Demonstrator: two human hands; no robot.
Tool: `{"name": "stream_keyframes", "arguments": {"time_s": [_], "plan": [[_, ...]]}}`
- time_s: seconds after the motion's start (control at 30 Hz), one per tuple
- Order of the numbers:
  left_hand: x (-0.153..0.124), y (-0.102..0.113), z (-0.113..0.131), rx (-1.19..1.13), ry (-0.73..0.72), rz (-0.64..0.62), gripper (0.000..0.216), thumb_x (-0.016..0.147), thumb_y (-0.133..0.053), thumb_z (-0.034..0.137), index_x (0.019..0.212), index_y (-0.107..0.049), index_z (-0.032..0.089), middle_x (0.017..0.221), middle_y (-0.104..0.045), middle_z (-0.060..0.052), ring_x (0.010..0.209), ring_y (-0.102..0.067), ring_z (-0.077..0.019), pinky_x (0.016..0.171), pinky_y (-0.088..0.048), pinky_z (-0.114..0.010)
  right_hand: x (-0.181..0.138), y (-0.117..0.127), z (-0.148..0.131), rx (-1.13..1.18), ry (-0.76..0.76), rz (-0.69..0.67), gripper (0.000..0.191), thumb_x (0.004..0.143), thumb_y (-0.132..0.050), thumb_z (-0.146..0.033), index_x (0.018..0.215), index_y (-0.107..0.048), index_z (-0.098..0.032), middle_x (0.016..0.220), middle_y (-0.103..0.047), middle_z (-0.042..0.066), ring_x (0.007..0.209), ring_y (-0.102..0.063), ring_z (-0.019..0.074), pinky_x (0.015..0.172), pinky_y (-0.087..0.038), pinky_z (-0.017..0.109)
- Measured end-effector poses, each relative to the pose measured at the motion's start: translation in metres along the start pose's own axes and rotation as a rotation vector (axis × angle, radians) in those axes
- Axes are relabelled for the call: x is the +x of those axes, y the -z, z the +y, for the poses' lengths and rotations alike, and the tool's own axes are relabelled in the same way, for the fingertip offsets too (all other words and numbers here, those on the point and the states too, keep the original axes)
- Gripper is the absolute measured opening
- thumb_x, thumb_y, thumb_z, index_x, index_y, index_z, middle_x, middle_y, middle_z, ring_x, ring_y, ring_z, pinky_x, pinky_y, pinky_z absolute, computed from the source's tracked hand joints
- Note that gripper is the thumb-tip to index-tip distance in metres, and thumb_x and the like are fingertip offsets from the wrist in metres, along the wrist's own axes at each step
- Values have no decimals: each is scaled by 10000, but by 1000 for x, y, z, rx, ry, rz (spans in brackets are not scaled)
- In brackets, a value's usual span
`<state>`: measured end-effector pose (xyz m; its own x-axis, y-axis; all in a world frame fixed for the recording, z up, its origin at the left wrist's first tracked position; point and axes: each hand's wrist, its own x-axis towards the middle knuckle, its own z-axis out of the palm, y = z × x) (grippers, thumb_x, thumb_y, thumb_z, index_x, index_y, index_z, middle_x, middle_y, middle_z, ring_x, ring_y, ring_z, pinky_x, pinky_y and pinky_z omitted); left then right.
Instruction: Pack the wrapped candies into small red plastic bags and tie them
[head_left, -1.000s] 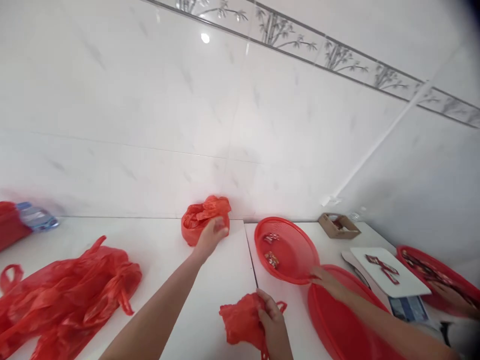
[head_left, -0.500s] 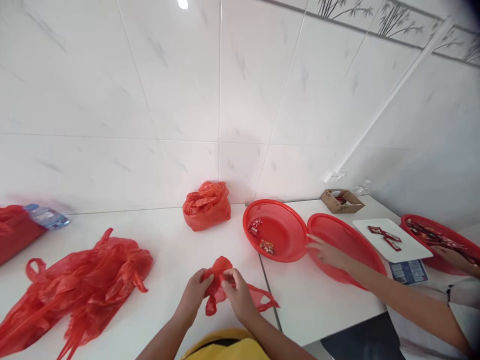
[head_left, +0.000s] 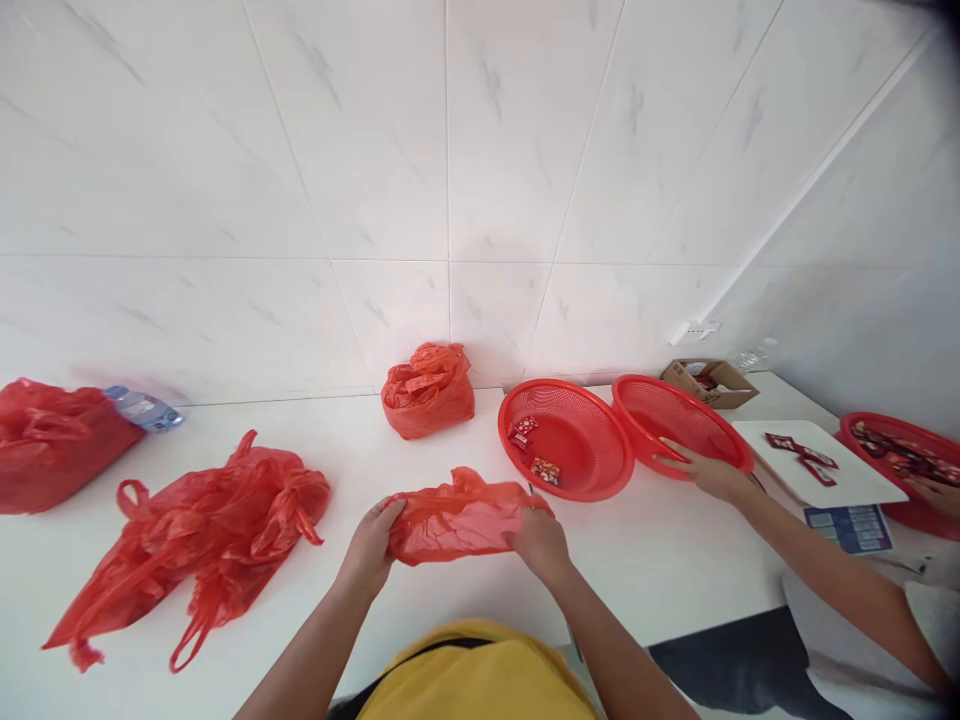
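A thin red plastic bag (head_left: 457, 522) is stretched sideways between my two hands, just above the white table (head_left: 442, 625). My left hand (head_left: 371, 545) pinches its left end, thumb on top. At the other end my right hand (head_left: 541, 540) is closed around the gathered plastic. Beyond the bag stands a bunched, filled-looking red bag (head_left: 427, 392) near the wall. A red mesh basket (head_left: 600, 440) with a few small wrapped packets (head_left: 545, 470) sits ahead of my right hand. To my left lies a heap of red plastic bags (head_left: 217, 535) with loose handles.
A co-worker's hand (head_left: 709, 470) touches a second red basket (head_left: 675, 410) at right. Beyond it are a white tray (head_left: 862, 490) with red packets, another basket (head_left: 930, 440) full of packets and a cardboard box (head_left: 709, 385). A plastic bottle (head_left: 146, 408) lies by a red bag (head_left: 67, 450) at far left.
My hands have moved apart, and the crumpled bag between them is now spread wide. The co-worker's basket has shifted back and tilted up. The view has turned slightly.
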<state>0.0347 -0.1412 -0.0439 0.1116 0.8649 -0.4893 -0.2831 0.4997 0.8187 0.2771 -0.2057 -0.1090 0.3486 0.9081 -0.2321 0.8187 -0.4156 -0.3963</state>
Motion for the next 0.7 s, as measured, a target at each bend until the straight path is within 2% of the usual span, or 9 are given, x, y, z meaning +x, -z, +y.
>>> {"name": "stream_keyframes", "arguments": {"time_s": [0.07,0.13,0.2,0.27,0.37,0.43,0.53,0.63,0.7], "plan": [[-17,0,19,163,-265,61,100,728,-661,275,728,-620,183,646,-636,1,591,-579,-146,557,-463,-223,-6,28,-15,89,119,256,646,734,-623,-286,1344,-475,-131,1321,-550,195,1219,-514,339,984,-420,443],[-31,7,36,369,-566,225,47,700,-677,222,722,-636,215,672,-617,18,649,-553,-142,591,-442,-197,-14,50,-31,234,271,575,683,797,-556,-301,1428,-355,-134,1457,-406,179,1334,-388,326,1055,-358,476],[-36,19,44,460,-677,311,91,649,-703,180,684,-632,226,669,-602,18,656,-529,-145,579,-416,-189,-21,60,-40,326,357,680,655,823,-512,-285,1437,-346,-128,1452,-412,178,1335,-385,320,1064,-345,483],[-32,34,39,560,-558,251,147,628,-723,204,584,-584,216,566,-537,25,570,-473,-141,506,-362,-197,-27,55,-41,320,376,443,555,802,-512,-236,1351,-491,-160,1293,-582,161,1200,-527,311,994,-411,443],[-18,49,20,616,-283,161,192,653,-713,306,572,-570,206,496,-524,31,505,-467,-148,469,-339,-212,-29,30,-30,279,399,-149,407,724,-582,-216,1118,-682,-248,1018,-732,62,938,-660,263,831,-486,343],[-14,52,9,526,-159,147,182,655,-716,350,644,-607,206,537,-590,24,524,-531,-168,489,-386,-225,-26,17,-20,375,407,-312,344,747,-577,-263,1067,-705,-271,998,-743,24,883,-674,232,783,-491,305],[-16,44,2,285,-30,86,219,635,-747,368,707,-622,203,594,-643,16,547,-586,-180,513,-443,-241,-9,15,-7,520,303,-71,340,854,-442,-286,1082,-691,-247,1037,-727,39,922,-663,207,819,-487,302],[-16,29,3,58,62,19,235,634,-767,349,743,-636,187,631,-672,-4,564,-619,-179,535,-486,-255,19,26,16,324,206,290,405,826,-459,-200,1194,-627,-178,1226,-636,111,1162,-553,239,1000,-398,354],[-13,21,5,-26,92,-4,222,642,-770,318,761,-650,175,658,-692,-17,584,-640,-180,550,-504,-258,33,31,39,150,150,315,495,781,-512,-158,1273,-570,-159,1284,-594,133,1233,-489,267,1050,-339,390]]}}
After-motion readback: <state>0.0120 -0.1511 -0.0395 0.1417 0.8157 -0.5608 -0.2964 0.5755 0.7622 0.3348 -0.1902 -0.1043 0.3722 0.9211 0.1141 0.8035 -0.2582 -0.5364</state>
